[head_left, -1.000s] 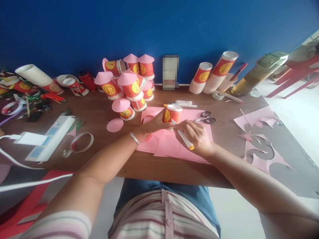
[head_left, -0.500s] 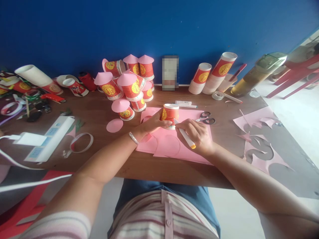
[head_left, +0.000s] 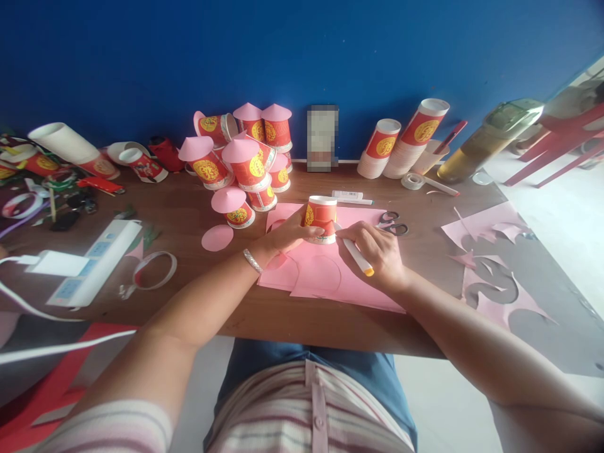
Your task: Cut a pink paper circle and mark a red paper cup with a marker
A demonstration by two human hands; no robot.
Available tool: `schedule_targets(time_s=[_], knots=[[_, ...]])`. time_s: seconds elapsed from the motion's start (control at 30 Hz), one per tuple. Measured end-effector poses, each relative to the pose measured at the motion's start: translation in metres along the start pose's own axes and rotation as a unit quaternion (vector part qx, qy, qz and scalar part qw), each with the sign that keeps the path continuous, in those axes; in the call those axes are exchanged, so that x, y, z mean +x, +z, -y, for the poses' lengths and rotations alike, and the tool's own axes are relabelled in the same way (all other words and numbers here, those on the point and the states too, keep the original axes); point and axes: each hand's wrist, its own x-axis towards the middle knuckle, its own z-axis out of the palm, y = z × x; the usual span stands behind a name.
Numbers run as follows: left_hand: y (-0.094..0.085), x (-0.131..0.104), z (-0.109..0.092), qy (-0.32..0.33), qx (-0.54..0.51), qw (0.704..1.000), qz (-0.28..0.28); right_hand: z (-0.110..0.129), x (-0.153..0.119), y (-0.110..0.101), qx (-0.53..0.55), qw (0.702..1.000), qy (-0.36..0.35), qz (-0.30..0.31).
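My left hand (head_left: 293,231) is closed round the lower left side of a red paper cup (head_left: 325,215) with a yellow emblem, its white rim up. A white marker (head_left: 357,257) with an orange-yellow end sits in the grip of my right hand (head_left: 377,251), its tip by the cup's right side; whether it touches I cannot tell. Dark lines show on the cup's front. Below both hands lie pink paper sheets (head_left: 349,283), one bearing a drawn circle. Scissors (head_left: 394,223) with dark handles rest just beyond my right hand.
Red cups with pink cone tops (head_left: 243,160) stand grouped at the back left. Cup stacks (head_left: 384,148), a tape roll (head_left: 413,181) and a bottle (head_left: 486,141) are at the back right. Pink scraps (head_left: 504,296) lie right; a power strip (head_left: 97,264) lies left.
My right hand and the marker have shifted slightly right, away from the cup's front toward its side. The cup has moved a touch left in my left hand.
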Motion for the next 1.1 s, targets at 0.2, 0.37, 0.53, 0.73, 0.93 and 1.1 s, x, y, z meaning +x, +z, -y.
schedule_targets(time_s=[0.2, 0.37, 0.53, 0.73, 0.93, 1.1], knots=[[0.002, 0.001, -0.002, -0.001, -0.022, 1.0, 0.006, -0.003, 0.001, 0.0, 0.01, 1.0, 0.014, -0.003], [-0.001, 0.002, 0.001, 0.001, -0.026, 1.0, 0.002, -0.004, 0.002, 0.002, 0.014, 1.0, 0.019, -0.01], [-0.001, 0.004, 0.001, -0.002, -0.021, 1.0, 0.006, -0.006, -0.001, 0.002, 0.017, 1.0, 0.023, -0.003], [0.001, 0.004, -0.001, -0.003, -0.024, 1.0, -0.005, -0.006, 0.003, -0.001, 0.032, 0.999, 0.008, -0.037], [-0.003, 0.005, 0.005, 0.009, -0.003, 1.0, -0.001, 0.002, 0.009, -0.001, 0.039, 0.999, -0.018, -0.026], [-0.001, 0.005, 0.003, 0.0, 0.03, 1.0, -0.007, 0.004, 0.006, 0.004, 0.048, 0.998, -0.035, -0.028]])
